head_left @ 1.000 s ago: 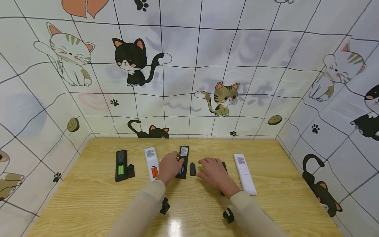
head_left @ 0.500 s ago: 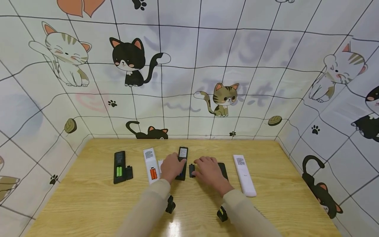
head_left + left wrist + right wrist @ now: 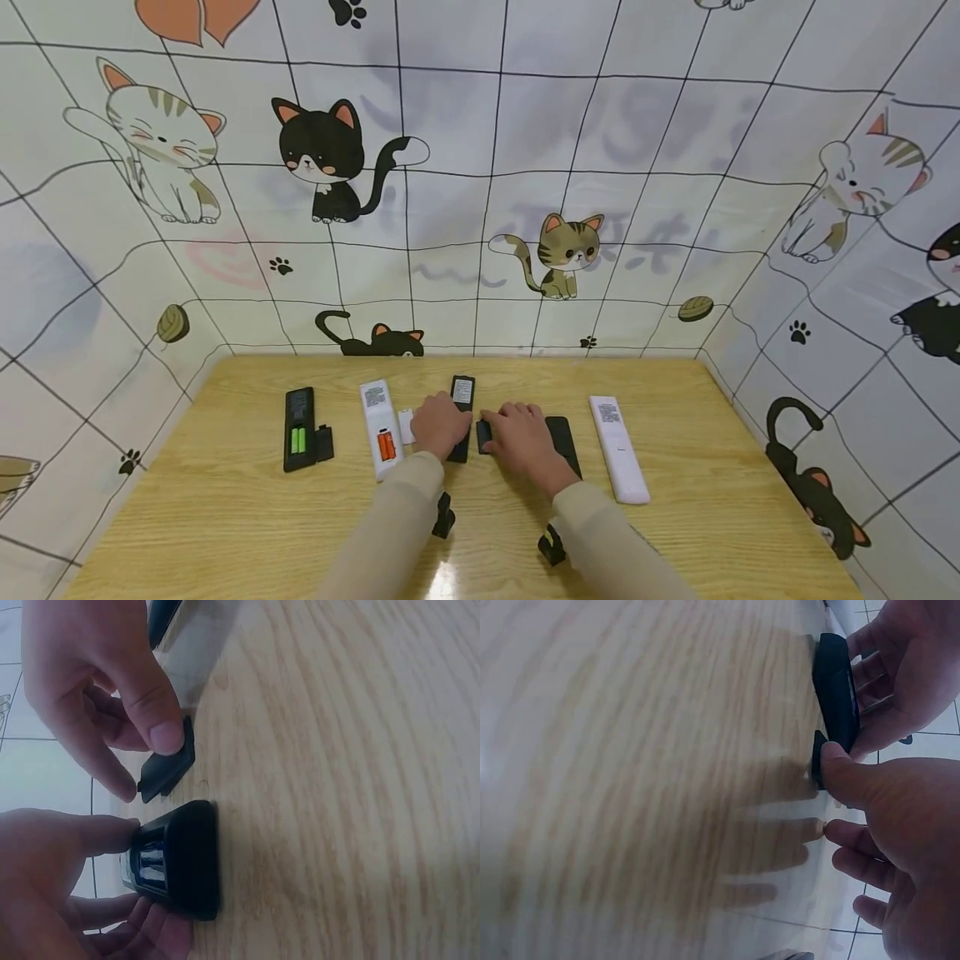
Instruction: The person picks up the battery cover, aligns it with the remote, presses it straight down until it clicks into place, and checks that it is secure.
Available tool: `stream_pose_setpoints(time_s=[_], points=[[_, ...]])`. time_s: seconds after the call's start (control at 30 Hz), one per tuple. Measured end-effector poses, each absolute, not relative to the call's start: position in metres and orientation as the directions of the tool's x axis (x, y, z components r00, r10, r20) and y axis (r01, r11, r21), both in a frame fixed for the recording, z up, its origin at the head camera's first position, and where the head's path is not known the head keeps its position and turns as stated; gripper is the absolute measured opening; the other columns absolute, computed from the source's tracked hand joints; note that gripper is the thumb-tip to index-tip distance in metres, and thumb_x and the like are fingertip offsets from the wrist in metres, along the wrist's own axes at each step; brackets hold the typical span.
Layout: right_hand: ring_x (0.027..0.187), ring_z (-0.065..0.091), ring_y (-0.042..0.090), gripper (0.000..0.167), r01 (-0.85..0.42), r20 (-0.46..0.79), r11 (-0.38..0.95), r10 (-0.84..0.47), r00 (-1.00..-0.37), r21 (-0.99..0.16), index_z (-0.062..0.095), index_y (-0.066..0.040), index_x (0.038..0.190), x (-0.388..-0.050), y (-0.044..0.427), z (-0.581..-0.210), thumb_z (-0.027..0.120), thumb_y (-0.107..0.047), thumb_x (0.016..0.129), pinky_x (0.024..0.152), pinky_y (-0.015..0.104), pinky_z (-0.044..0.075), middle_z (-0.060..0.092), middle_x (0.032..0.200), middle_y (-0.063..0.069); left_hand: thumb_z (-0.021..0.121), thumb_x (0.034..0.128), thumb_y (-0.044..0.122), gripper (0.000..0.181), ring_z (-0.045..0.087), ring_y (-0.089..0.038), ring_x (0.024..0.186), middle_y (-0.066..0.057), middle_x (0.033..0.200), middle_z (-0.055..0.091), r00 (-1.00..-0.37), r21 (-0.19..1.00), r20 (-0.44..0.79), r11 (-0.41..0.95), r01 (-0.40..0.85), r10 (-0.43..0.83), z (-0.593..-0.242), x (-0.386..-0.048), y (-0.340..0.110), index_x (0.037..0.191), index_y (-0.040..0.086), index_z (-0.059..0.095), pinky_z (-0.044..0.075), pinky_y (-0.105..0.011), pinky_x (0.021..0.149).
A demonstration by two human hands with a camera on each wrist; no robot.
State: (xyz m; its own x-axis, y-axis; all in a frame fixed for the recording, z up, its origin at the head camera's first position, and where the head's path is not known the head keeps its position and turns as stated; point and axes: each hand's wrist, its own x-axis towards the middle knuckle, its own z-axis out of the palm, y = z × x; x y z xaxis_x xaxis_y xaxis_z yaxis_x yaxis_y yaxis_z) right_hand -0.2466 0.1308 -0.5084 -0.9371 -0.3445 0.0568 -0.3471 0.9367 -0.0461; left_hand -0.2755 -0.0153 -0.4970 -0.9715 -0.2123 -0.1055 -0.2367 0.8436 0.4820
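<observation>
My left hand (image 3: 441,425) holds a black remote control (image 3: 462,392) by its sides, back up on the wooden table. The left wrist view shows thumb and fingers on opposite edges, with batteries (image 3: 154,864) in its uncovered compartment. To its right, my right hand (image 3: 523,440) pinches a small black battery cover (image 3: 166,771) between thumb and index finger. The cover is tilted, close beside the remote but apart from it in the left wrist view. A second black remote (image 3: 564,442) lies partly hidden behind the right hand.
On the left lie a black remote (image 3: 300,408) with green batteries, its cover (image 3: 324,443), and a white remote (image 3: 377,408) with orange batteries. A white cover (image 3: 406,425) sits by the left hand. Another white remote (image 3: 618,450) is at right. Patterned cloth stands behind the table (image 3: 225,517).
The right hand has moved left onto the loose battery cover and now pinches it. The left hand has shifted slightly along the black remote, and the head view has tilted a little.
</observation>
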Motion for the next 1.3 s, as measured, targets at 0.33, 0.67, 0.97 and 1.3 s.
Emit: stream_pose_setpoints(time_s=[0.33, 0.67, 0.97, 1.3], points=[[0.111, 0.057, 0.027, 0.047, -0.329, 0.044, 0.94, -0.326, -0.944, -0.095, 0.064, -0.02, 0.125, -0.249, 0.126, -0.502, 0.074, -0.041, 0.084, 0.104, 0.05, 0.04, 0.064, 0.113, 0.004, 0.072, 0.0821, 0.033, 0.037, 0.061, -0.031, 0.073, -0.016, 0.089, 0.064, -0.97, 0.51, -0.119, 0.825, -0.243, -0.211, -0.496, -0.279, -0.016, 0.099, 0.002, 0.067, 0.051, -0.043, 0.06], [0.107, 0.059, 0.026, 0.043, -0.316, 0.061, 0.938, -0.311, -0.949, -0.141, 0.059, -0.017, 0.112, -0.25, 0.129, -0.498, 0.078, -0.04, 0.081, 0.103, 0.051, 0.039, 0.065, 0.107, 0.003, 0.076, 0.0769, 0.035, 0.043, 0.058, -0.024, 0.068, -0.012, 0.086, 0.066, -0.969, 0.583, -0.147, 0.774, -0.247, -0.199, -0.499, -0.282, -0.02, 0.103, 0.003, 0.066, 0.046, -0.037, 0.055], [0.085, 0.063, 0.02, 0.031, -0.321, 0.082, 0.923, -0.31, -0.947, -0.211, 0.058, -0.018, 0.098, -0.247, 0.137, -0.495, 0.077, -0.036, 0.083, 0.102, 0.048, 0.04, 0.066, 0.083, -0.004, 0.066, 0.0858, 0.032, 0.037, 0.061, -0.021, 0.078, -0.01, 0.096, 0.069, -0.969, 0.736, -0.206, 0.631, -0.244, -0.134, -0.505, -0.283, -0.033, 0.11, 0.003, 0.066, 0.049, -0.034, 0.065], [0.074, 0.063, 0.013, 0.02, -0.399, 0.144, 0.888, -0.374, -0.916, -0.23, 0.056, -0.02, 0.093, -0.234, 0.15, -0.472, 0.071, -0.032, 0.087, 0.095, 0.048, 0.043, 0.067, 0.078, -0.008, 0.063, 0.0942, 0.029, 0.043, 0.065, -0.019, 0.088, -0.013, 0.11, 0.068, -0.967, 0.908, -0.254, 0.348, -0.235, 0.008, -0.492, -0.279, -0.041, 0.13, 0.004, 0.059, 0.056, -0.031, 0.07]])
